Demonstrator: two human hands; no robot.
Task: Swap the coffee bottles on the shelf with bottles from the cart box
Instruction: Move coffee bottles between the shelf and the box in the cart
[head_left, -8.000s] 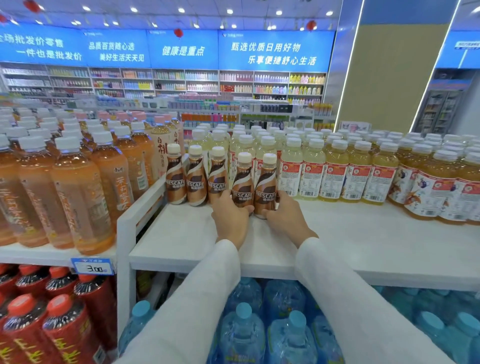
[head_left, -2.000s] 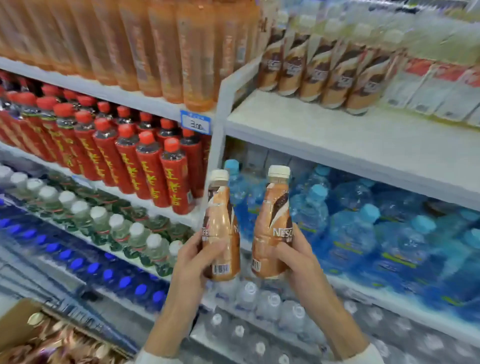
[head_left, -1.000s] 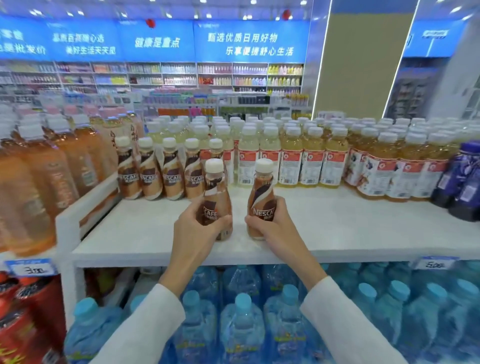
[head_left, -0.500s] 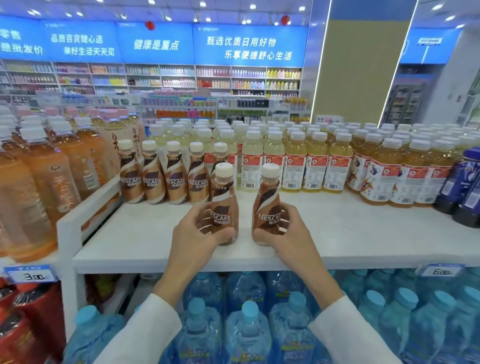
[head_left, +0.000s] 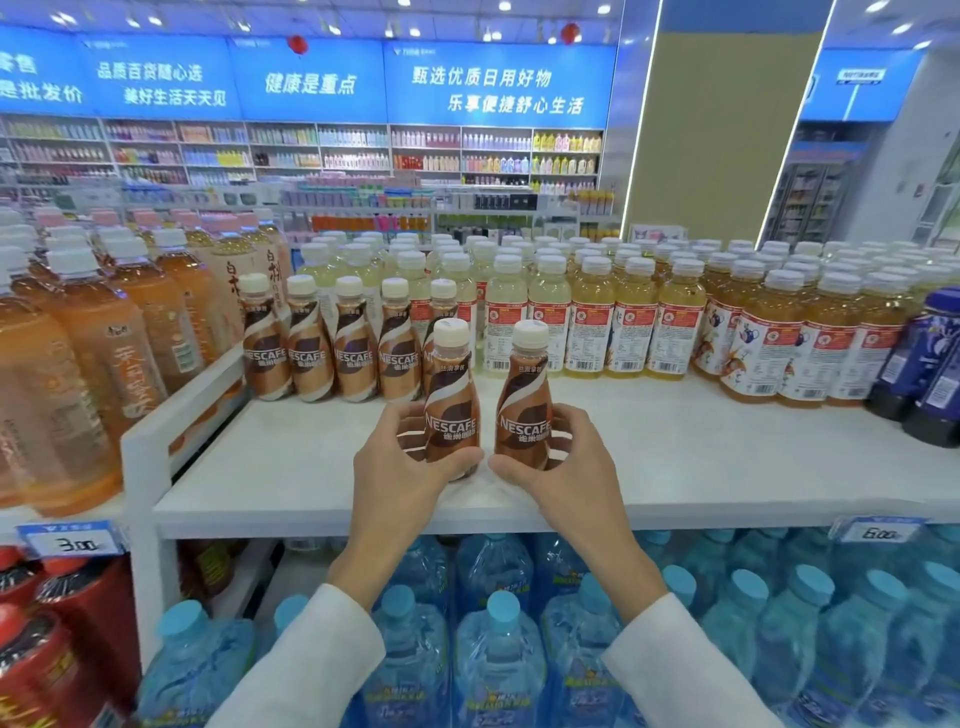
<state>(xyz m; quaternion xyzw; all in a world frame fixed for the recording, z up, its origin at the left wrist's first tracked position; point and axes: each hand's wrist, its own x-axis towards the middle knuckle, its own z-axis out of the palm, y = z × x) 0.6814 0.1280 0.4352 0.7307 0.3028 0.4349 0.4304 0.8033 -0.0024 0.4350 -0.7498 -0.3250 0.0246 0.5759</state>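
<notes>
Two brown-and-cream plastic coffee bottles (head_left: 451, 410) just landed on the flat white shelf (head_left: 727, 467), left hand (head_left: 400, 470) and right hand (head_left: 563, 470) still curled round one each, so this swap's nearly placed.

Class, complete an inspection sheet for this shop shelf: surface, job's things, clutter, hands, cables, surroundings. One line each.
Surface: white shelf, bare along its front.
Job's things: left coffee bottle and right coffee bottle, upright, side by side; row of coffee bottles, five, behind them.
Clutter: orange drinks at left, yellow drinks behind, dark blue bottles at right.
Hands: left hand grips the left coffee bottle; right hand grips the right coffee bottle.
Cables: nothing seen.
Surroundings: water bottles below, price tag, blue signs.
</notes>
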